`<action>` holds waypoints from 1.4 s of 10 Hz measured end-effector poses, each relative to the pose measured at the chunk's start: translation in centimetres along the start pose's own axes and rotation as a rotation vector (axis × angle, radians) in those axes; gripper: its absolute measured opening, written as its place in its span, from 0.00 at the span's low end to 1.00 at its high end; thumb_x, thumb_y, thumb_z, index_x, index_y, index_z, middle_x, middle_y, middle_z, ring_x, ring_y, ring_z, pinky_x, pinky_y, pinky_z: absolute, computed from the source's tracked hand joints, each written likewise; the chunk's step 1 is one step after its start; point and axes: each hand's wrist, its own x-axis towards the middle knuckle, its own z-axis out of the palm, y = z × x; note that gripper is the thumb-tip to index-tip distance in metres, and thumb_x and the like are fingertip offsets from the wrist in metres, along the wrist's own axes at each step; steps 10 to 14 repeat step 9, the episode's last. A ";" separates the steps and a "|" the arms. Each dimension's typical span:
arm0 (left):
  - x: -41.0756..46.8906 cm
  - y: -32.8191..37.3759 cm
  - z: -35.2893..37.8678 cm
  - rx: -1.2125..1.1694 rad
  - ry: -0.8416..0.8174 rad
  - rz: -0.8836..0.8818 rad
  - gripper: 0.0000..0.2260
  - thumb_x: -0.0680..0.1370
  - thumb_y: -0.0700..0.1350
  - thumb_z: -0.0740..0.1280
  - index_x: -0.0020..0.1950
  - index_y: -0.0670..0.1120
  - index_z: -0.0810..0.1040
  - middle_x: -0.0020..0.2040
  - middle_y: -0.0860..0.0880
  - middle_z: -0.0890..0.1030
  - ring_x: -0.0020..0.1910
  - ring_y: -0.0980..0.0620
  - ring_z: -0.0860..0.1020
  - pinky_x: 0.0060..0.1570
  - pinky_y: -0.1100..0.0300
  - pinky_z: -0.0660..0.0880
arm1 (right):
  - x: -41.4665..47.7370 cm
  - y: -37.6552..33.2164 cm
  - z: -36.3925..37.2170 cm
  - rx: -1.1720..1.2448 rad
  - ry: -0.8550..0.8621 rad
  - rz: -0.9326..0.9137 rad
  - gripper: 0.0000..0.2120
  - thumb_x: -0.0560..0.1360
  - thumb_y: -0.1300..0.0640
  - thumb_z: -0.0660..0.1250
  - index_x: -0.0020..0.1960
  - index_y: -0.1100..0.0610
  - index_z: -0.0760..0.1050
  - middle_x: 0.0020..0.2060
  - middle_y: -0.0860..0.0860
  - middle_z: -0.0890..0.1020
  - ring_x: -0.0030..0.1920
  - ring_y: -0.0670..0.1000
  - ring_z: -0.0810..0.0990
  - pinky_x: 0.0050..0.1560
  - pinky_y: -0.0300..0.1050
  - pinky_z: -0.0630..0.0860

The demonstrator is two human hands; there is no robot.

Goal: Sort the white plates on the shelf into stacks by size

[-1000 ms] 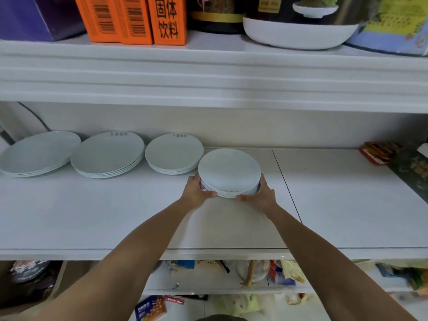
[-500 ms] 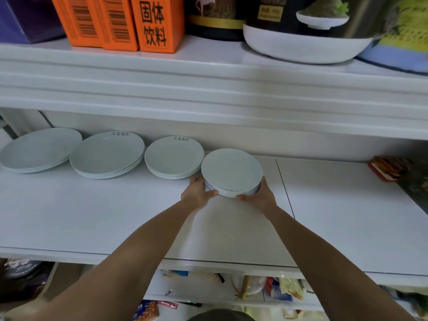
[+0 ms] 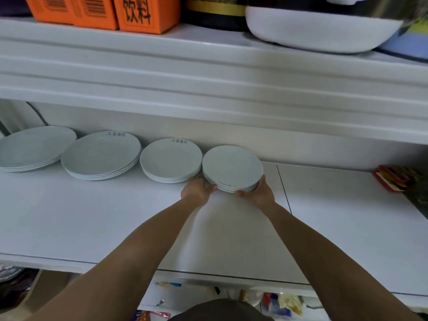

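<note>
Four stacks of white plates stand in a row along the back of the white shelf (image 3: 92, 218), shrinking in size from left to right. The largest stack (image 3: 32, 148) is far left, then a large stack (image 3: 102, 155) with small print on its rim, then a medium stack (image 3: 170, 159). The smallest stack (image 3: 232, 167) sits against the medium one. My left hand (image 3: 196, 189) grips its left front edge and my right hand (image 3: 259, 193) grips its right front edge, thumbs on the rim.
The upper shelf's thick front edge (image 3: 208, 89) hangs low above the plates, carrying orange boxes (image 3: 104, 12) and a white-bottomed cooker (image 3: 319, 28). A red packet (image 3: 391, 178) lies at the shelf's far right. Packages fill the lower shelf (image 3: 254, 300).
Both hands have slid the smallest stack back and slightly left, up beside the medium stack. The camera has moved closer to the shelf.
</note>
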 end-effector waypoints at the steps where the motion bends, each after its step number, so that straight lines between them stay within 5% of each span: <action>1: 0.5 0.2 0.3 0.001 0.027 0.011 0.21 0.76 0.62 0.61 0.57 0.47 0.77 0.57 0.48 0.81 0.58 0.46 0.78 0.51 0.57 0.71 | 0.8 0.2 0.1 -0.013 0.006 -0.010 0.49 0.54 0.45 0.80 0.69 0.55 0.61 0.63 0.51 0.76 0.64 0.54 0.74 0.59 0.48 0.74; 2: 1.0 0.1 0.3 0.001 0.022 0.017 0.20 0.76 0.62 0.61 0.51 0.46 0.78 0.53 0.46 0.81 0.56 0.45 0.79 0.49 0.57 0.71 | 1.2 0.2 0.0 -0.018 -0.011 -0.001 0.51 0.51 0.43 0.77 0.69 0.55 0.61 0.63 0.51 0.76 0.64 0.55 0.74 0.58 0.48 0.74; 5: 0.1 0.8 0.1 0.002 0.003 0.016 0.23 0.76 0.63 0.59 0.56 0.45 0.78 0.56 0.46 0.80 0.58 0.45 0.77 0.51 0.56 0.71 | 0.7 -0.1 -0.1 -0.111 -0.005 0.020 0.56 0.49 0.38 0.76 0.69 0.59 0.59 0.64 0.54 0.75 0.66 0.57 0.73 0.61 0.52 0.74; 6: -0.7 0.7 -0.3 0.010 0.003 0.043 0.24 0.75 0.64 0.59 0.57 0.47 0.77 0.57 0.47 0.78 0.61 0.47 0.75 0.54 0.55 0.73 | -0.5 -0.1 0.3 -0.267 -0.017 0.005 0.59 0.54 0.37 0.78 0.73 0.63 0.54 0.68 0.56 0.70 0.69 0.56 0.69 0.66 0.52 0.69; 9: -6.0 1.0 -1.7 0.188 0.069 0.182 0.29 0.76 0.61 0.62 0.72 0.45 0.64 0.73 0.44 0.64 0.72 0.45 0.63 0.65 0.50 0.67 | -4.8 0.2 -0.2 -0.610 -0.122 -0.063 0.54 0.68 0.29 0.62 0.78 0.60 0.43 0.77 0.58 0.50 0.78 0.58 0.48 0.76 0.57 0.49; 14: -6.0 1.0 -1.7 0.188 0.069 0.182 0.29 0.76 0.61 0.62 0.72 0.45 0.64 0.73 0.44 0.64 0.72 0.45 0.63 0.65 0.50 0.67 | -4.8 0.2 -0.2 -0.610 -0.122 -0.063 0.54 0.68 0.29 0.62 0.78 0.60 0.43 0.77 0.58 0.50 0.78 0.58 0.48 0.76 0.57 0.49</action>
